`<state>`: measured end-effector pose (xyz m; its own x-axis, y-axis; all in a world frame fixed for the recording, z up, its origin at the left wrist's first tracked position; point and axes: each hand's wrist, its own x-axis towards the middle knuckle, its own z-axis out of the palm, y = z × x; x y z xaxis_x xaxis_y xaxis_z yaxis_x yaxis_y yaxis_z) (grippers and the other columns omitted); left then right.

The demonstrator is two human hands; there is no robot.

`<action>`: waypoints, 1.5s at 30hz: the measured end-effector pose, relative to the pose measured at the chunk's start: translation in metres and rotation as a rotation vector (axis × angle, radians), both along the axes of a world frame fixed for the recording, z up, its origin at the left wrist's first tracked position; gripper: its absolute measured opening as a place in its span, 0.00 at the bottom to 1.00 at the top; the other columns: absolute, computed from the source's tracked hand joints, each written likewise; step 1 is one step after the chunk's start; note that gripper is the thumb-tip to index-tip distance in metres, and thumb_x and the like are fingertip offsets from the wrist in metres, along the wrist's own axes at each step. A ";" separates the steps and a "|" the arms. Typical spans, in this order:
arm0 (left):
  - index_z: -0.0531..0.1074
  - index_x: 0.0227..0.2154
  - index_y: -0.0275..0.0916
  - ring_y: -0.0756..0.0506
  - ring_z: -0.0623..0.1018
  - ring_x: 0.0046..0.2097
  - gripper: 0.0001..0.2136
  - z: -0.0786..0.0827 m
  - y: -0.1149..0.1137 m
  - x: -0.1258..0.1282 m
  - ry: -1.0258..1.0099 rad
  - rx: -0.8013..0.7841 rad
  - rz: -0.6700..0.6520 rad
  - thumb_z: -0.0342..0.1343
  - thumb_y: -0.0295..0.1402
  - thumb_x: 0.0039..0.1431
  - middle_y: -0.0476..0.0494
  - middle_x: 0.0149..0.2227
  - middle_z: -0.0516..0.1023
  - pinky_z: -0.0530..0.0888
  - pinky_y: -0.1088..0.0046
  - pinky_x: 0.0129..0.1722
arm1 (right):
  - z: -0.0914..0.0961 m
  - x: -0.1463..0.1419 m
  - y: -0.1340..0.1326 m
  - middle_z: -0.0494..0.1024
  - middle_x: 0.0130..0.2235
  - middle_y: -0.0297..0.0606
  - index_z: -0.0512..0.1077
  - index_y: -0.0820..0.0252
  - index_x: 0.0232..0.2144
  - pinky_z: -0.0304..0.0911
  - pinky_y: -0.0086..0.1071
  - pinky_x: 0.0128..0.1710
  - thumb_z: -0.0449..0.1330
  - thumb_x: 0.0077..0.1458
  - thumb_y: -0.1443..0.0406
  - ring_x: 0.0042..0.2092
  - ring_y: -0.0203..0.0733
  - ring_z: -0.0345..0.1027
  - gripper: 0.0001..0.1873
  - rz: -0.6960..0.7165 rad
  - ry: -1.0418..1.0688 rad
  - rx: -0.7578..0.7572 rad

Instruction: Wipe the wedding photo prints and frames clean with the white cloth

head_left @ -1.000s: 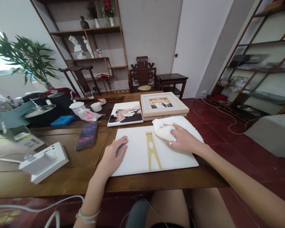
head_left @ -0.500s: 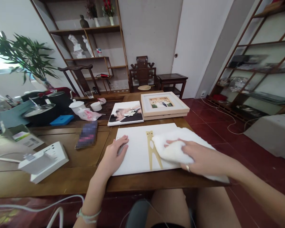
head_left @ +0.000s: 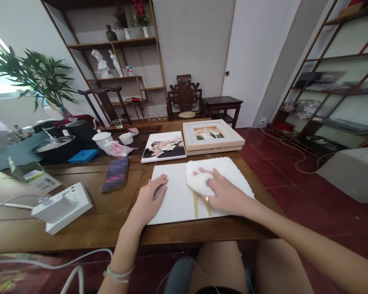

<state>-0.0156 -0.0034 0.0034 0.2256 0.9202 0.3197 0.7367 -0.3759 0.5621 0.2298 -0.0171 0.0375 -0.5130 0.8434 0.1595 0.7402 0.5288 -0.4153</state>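
Single view, worn on the person's head above the near edge of the wooden table, facing forward and down along it. The left hand and right hand lie close below the lens; shelves stand well beyond the table's far end.

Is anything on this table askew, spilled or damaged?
Nothing is spilled or broken. Only the white power strip lies slanted near the wooden table's front edge, its cable running out of view.
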 end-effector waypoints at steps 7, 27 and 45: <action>0.73 0.43 0.37 0.41 0.70 0.57 0.14 -0.001 0.000 0.000 0.005 0.009 -0.004 0.48 0.36 0.59 0.37 0.52 0.74 0.57 0.55 0.61 | 0.005 0.002 -0.067 0.63 0.60 0.44 0.73 0.61 0.39 0.32 0.54 0.62 0.53 0.36 0.75 0.65 0.52 0.40 0.24 0.270 0.000 -0.047; 0.73 0.42 0.39 0.41 0.69 0.57 0.13 -0.002 0.000 -0.001 -0.022 0.010 -0.020 0.47 0.36 0.59 0.38 0.52 0.74 0.56 0.54 0.61 | 0.022 -0.046 0.049 0.76 0.37 0.52 0.72 0.66 0.31 0.60 0.38 0.40 0.50 0.52 0.64 0.41 0.53 0.69 0.13 0.032 -0.205 0.077; 0.73 0.42 0.40 0.41 0.70 0.57 0.13 -0.003 0.000 -0.002 -0.015 0.023 -0.019 0.47 0.36 0.59 0.39 0.51 0.74 0.58 0.54 0.60 | 0.021 -0.044 -0.001 0.77 0.38 0.54 0.74 0.68 0.36 0.62 0.43 0.43 0.51 0.53 0.64 0.41 0.55 0.70 0.15 0.063 -0.295 0.157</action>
